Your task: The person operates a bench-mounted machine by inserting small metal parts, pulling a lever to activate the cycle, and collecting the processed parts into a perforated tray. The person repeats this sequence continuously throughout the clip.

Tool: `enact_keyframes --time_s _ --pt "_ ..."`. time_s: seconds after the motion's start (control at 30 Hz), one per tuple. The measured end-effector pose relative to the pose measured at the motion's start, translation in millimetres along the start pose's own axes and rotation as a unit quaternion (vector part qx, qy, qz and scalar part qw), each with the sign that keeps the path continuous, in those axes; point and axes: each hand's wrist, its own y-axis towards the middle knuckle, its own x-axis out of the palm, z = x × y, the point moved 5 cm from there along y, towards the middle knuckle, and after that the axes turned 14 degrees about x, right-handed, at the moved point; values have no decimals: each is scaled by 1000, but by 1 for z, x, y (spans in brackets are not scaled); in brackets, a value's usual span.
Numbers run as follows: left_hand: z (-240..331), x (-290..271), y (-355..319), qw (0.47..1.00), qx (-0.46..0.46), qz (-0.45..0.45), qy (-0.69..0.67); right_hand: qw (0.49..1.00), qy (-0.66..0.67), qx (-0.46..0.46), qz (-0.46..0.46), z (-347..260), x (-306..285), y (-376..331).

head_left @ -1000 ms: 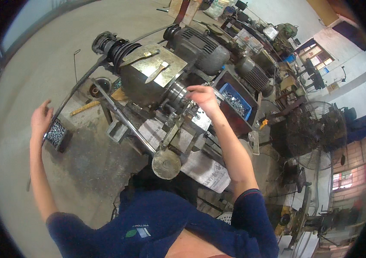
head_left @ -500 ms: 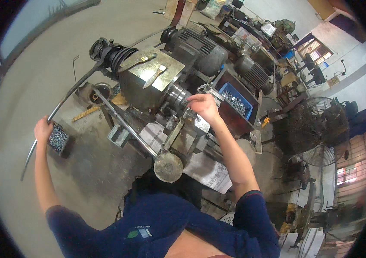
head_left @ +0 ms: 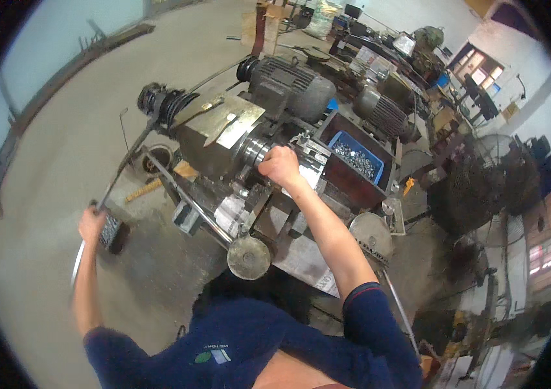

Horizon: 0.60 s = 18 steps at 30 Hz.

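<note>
My left hand [head_left: 92, 223] is wrapped round a long metal lever [head_left: 126, 159] that runs up to the far left end of a lathe-like machine. My right hand [head_left: 280, 166] is closed right at the face of the shiny round spindle nose [head_left: 252, 151]; whatever its fingers hold is hidden. Behind the spindle stands the boxy headstock [head_left: 207, 152], with a brush [head_left: 221, 128] and another long-handled tool lying on its top plate. Right of my right hand, a blue tray [head_left: 369, 148] of small metal parts sits in a dark red metal box.
A round metal disc [head_left: 248, 258] and a slanting bar [head_left: 188, 198] are nearest my body. A container of small parts [head_left: 112, 233] stands on the floor by my left hand. An electric motor [head_left: 291, 87] is behind the headstock. A large fan [head_left: 482, 188] stands at right.
My left hand has come inward and nearer my body with the lever. My right hand has moved left to the spindle, its fingers now curled closed. The view has shifted slightly.
</note>
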Motion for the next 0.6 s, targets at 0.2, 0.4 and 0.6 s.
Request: enact_keyframes --time_s 0.2,0.4,0.6 --pt "72 -9 -66 999 0 -2 32 999 42 31 -17 4 4 3" --pt "55 7 -37 986 64 -129 -82 997 35 56 -41 14 -15 -6" --pt "77 29 1 882 90 -212 -412 985 56 155 46 111 -85 -29"
